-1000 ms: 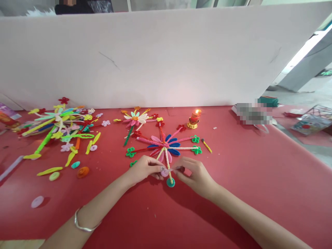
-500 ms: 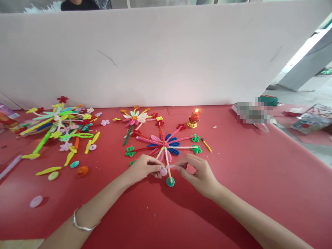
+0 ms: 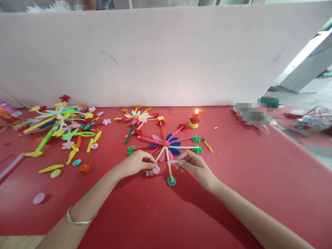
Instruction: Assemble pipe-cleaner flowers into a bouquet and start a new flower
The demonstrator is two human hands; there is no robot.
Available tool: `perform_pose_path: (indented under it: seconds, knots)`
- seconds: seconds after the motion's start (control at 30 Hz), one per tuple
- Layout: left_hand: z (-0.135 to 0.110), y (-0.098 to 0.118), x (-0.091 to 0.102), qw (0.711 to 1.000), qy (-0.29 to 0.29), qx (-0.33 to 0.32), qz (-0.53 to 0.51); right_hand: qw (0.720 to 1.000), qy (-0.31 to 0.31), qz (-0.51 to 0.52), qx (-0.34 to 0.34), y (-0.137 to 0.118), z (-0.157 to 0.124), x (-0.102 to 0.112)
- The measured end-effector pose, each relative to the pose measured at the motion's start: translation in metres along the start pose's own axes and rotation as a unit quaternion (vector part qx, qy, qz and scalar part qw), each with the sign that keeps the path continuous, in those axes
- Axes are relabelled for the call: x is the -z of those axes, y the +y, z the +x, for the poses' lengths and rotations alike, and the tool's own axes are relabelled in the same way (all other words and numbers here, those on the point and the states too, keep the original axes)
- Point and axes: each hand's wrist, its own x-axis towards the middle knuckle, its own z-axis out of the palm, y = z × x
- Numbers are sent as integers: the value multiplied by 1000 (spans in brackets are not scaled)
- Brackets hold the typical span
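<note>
Your left hand [image 3: 140,162], thumb and fingers closed together, pinches a pink disc [image 3: 156,170] at seven o'clock from the fuzzy flower [image 3: 166,144]; your right hand [image 3: 195,167], at four, nips a pale strip [image 3: 172,161] pointing to nine. A green disc [image 3: 171,182] sits at six on the red surface [image 3: 129,214], and over at two, the candle [image 3: 194,119] burns!

The left hand [image 3: 140,162] covers the near end of a pale-yellow chenille stem [image 3: 160,154]; the right hand [image 3: 197,167] partly hides the pale stick [image 3: 173,161]. A pixelated patch blurs the white packet [image 3: 254,114]. The left edge crops the lilac strip [image 3: 12,166].
</note>
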Motion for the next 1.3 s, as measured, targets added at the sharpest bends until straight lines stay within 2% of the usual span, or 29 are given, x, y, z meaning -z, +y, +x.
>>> perform_pose_path:
  seconds: [0.17,0.3,0.4,0.47,0.63,0.8,1.03,1.17,1.3]
  knots:
    - [-9,-1,18,998,-43,24,40,992,-62,-100,33,-1,2,0]
    - [-13,-3,28,995,-76,53,45,955,-111,-258,93,-7,10,-9]
    - [-15,-3,30,994,-74,67,45,932,-128,-308,140,-12,23,-22]
    - [-16,-4,30,994,-67,79,42,936,-140,-291,140,-9,34,-31]
    - [-15,-8,30,991,-44,123,31,967,-165,-183,60,11,52,-44]
    - [-11,-13,29,993,-26,119,-4,975,-172,-133,42,16,48,-46]
    - [-8,-13,26,993,-5,112,-20,985,-152,-73,35,16,46,-43]
    - [-9,-9,25,994,1,112,-9,984,-154,-84,11,18,47,-42]
    - [-10,-6,25,994,-5,108,6,978,-164,-123,25,16,46,-44]
